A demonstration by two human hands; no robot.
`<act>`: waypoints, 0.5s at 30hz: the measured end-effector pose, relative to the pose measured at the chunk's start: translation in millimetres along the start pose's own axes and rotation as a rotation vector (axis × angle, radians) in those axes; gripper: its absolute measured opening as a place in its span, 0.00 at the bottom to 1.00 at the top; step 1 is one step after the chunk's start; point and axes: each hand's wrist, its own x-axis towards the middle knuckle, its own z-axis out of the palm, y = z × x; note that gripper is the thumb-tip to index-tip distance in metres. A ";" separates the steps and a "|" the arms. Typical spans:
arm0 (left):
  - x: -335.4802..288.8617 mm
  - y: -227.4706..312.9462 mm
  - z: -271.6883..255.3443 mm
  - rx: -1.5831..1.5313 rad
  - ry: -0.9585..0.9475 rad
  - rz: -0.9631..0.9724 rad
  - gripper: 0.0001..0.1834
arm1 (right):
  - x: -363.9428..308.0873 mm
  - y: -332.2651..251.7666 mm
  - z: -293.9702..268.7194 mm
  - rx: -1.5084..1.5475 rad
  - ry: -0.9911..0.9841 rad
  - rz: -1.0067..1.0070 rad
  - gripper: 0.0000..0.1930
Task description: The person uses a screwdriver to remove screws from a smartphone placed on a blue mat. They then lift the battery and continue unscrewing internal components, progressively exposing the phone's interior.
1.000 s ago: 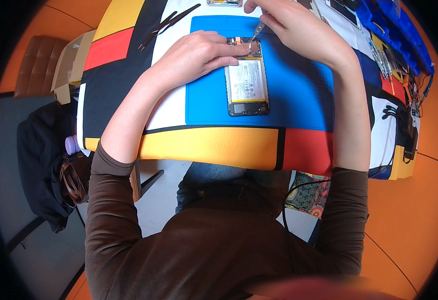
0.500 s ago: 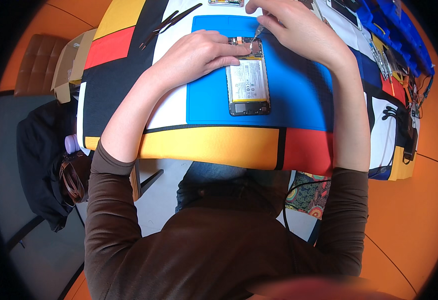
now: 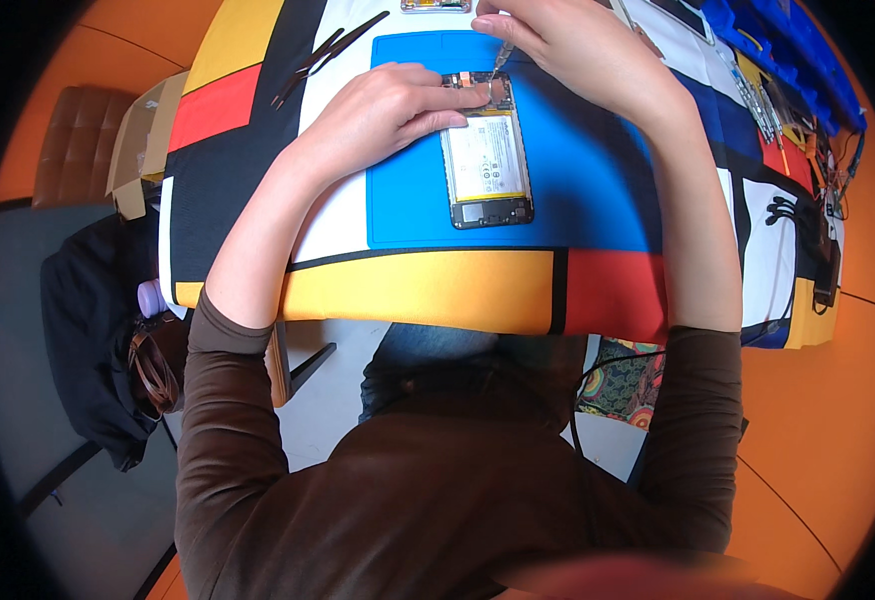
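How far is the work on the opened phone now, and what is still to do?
Done: the phone lies on the blue mat with its back cover off, the battery exposed. In hand: the left hand presses on the phone's upper end while the right hand holds a thin tool with its tip there. Left: the battery is still in place, and the black tweezers lie unused.

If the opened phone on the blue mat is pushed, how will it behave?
The opened black phone lies flat, so it would probably slide, not tip. Its exposed insides look fragile. The left hand pressing its top likely steadies it.
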 end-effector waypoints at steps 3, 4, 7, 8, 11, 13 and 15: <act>0.0 -1.1 0.2 -0.001 -0.005 -0.001 0.19 | 3.4 1.4 2.4 0.063 0.028 -0.087 0.14; 0.1 -1.4 0.6 -0.003 -0.005 0.001 0.19 | 5.2 1.3 3.1 0.093 0.040 -0.131 0.14; 0.2 -1.9 1.8 0.001 0.000 -0.003 0.19 | 6.0 -0.9 4.8 0.131 0.117 -0.225 0.13; 0.4 -2.1 1.9 -0.002 -0.002 -0.002 0.19 | 2.9 -3.1 5.0 0.109 0.172 -0.229 0.13; 0.6 -1.7 1.1 0.001 -0.002 0.005 0.19 | -0.7 -6.2 1.0 0.028 0.116 -0.078 0.13; 0.4 -0.7 0.1 0.010 -0.002 0.010 0.19 | 0.7 -6.5 -4.3 0.005 0.022 0.006 0.13; 0.3 -0.2 -1.0 0.014 -0.014 0.007 0.20 | 1.4 -6.2 -9.2 0.016 -0.054 0.023 0.12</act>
